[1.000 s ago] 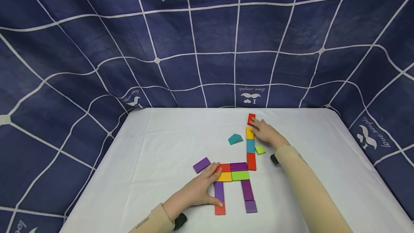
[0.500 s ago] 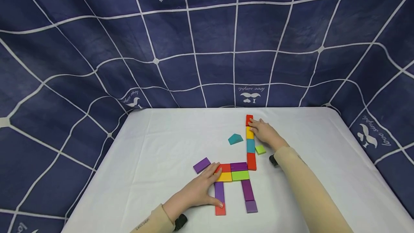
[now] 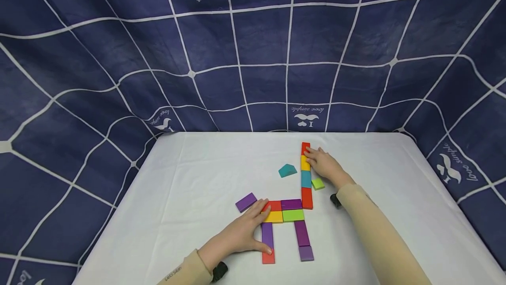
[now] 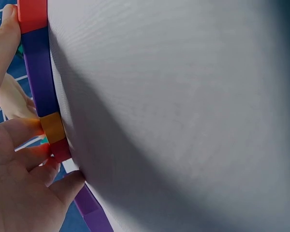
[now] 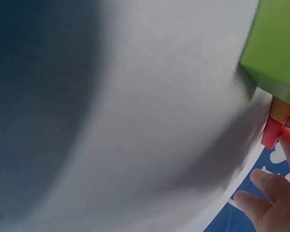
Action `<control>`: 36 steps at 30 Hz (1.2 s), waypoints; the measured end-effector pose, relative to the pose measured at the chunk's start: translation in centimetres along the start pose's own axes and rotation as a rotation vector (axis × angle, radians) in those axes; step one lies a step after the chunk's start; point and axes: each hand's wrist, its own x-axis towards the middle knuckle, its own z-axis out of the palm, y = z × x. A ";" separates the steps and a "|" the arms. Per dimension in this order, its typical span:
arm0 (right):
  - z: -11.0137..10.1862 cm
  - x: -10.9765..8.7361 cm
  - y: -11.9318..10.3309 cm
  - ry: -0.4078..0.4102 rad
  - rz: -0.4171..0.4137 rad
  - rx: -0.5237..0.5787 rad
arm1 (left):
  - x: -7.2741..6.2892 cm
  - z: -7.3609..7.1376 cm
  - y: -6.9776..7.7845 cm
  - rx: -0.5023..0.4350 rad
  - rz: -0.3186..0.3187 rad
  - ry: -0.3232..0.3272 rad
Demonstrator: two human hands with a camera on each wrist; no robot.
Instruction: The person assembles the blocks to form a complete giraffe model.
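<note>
In the head view, flat coloured blocks lie in a four-legged figure with a tall column. My left hand (image 3: 247, 232) spreads over its left side, with fingertips at a red block (image 3: 274, 206) and a yellow block (image 3: 274, 217). Its thumb touches the red block (image 3: 268, 257) at the foot of the left leg, below a purple block (image 4: 41, 72). My right hand (image 3: 326, 164) reaches the column's top, fingertips at the end red block (image 3: 305, 146) and the yellow block (image 3: 305, 163) below it. In the right wrist view, extended fingers touch that red block (image 5: 272, 133).
A teal angular block (image 3: 287, 170) lies left of the column. A small green block (image 3: 318, 183) lies right of it. One purple block (image 3: 246, 202) slants beside my left fingers. The white table (image 3: 197, 166) ends at a dark blue curtain (image 3: 261, 83).
The top red block has moved toward me, from apart and slightly slanted to meeting the yellow block in line. My right fingers moved with it; my left hand stayed in place.
</note>
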 end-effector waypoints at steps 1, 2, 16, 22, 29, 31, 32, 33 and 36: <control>0.0 -0.1 0.0 -0.001 0.005 0.000 | 0.0 0.0 0.0 0.001 0.000 -0.001; 0.1 -0.2 0.0 -0.002 0.010 0.000 | 0.0 0.0 0.0 0.002 0.001 -0.002; 0.2 -0.4 0.6 0.005 -0.004 0.036 | 0.4 0.0 0.2 -0.001 0.006 -0.002; -0.9 -2.0 0.4 0.089 -0.045 0.040 | 0.8 -0.2 0.2 0.000 0.002 0.004; -0.4 -5.9 0.3 0.157 -0.067 0.050 | 0.5 -0.2 0.1 -0.020 -0.023 -0.004; 0.0 -6.9 0.6 0.139 -0.099 0.066 | 0.4 -0.2 0.1 -0.029 -0.025 -0.005; 0.2 -7.4 0.8 0.125 -0.113 0.078 | 0.3 -0.2 0.1 -0.032 -0.023 -0.004; 0.4 -7.8 1.0 0.109 -0.129 0.084 | 0.2 -0.2 0.2 -0.034 -0.021 -0.003; 0.9 -8.8 1.3 0.069 -0.177 0.071 | 0.0 -0.1 0.2 -0.038 -0.013 -0.001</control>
